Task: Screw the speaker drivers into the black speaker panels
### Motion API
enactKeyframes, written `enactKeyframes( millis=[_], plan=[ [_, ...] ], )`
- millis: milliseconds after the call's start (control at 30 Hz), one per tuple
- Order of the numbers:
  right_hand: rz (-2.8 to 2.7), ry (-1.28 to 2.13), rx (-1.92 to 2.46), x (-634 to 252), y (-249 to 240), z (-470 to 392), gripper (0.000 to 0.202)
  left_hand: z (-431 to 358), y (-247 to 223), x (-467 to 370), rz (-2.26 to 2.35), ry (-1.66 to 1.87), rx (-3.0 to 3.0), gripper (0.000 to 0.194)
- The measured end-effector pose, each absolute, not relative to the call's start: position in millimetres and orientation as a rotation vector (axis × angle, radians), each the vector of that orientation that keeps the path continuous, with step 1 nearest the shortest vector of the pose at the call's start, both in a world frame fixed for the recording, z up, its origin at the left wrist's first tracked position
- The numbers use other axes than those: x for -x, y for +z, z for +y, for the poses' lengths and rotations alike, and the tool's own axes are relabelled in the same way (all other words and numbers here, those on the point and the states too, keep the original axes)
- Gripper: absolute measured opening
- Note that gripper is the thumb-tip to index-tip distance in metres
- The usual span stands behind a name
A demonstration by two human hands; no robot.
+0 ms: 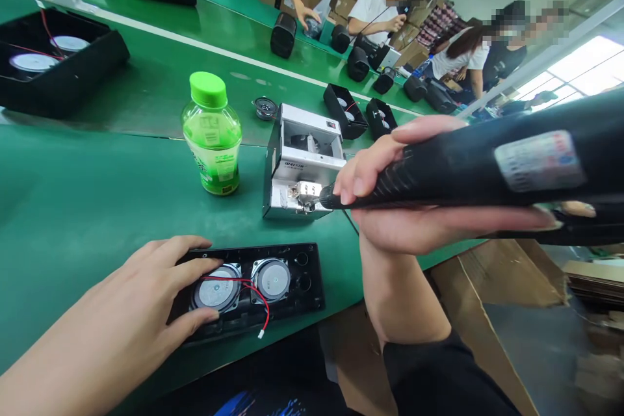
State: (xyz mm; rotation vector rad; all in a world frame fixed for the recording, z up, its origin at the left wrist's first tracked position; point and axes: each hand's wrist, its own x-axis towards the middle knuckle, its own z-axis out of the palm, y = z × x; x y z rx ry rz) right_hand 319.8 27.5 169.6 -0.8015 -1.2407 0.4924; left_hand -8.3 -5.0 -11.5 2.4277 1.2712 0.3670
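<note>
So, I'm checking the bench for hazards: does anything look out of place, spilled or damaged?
Mainly the bottle: it looks like a drink, odd beside the machine, though it's upright and capped. One speaker also lies loose behind them, unmounted. I see no clear spill or damage.

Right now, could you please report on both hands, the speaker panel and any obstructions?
Left hand spread over black speaker panel. Right hand gripping power screwdriver, pointed at screw feeder. Possible snag: red lead across both drivers.
</note>
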Motion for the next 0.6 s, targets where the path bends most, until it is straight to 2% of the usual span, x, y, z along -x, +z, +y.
enactKeyframes(
  millis=[133,400,600],
  plan=[
    [-1.250,0.553,0.775,-325,154,32,0.081,-4,-17,9,1.267,0.385,-2.438,0.045],
    [-1.233,0.729,0.736,-326,148,33,0.081,-5,-18,9,1.284,0.346,-2.414,0.051],
    [-1.160,0.658,0.757,-329,163,24,0.084,-4,4,2,1.293,0.277,-2.364,0.043]
  ],
)
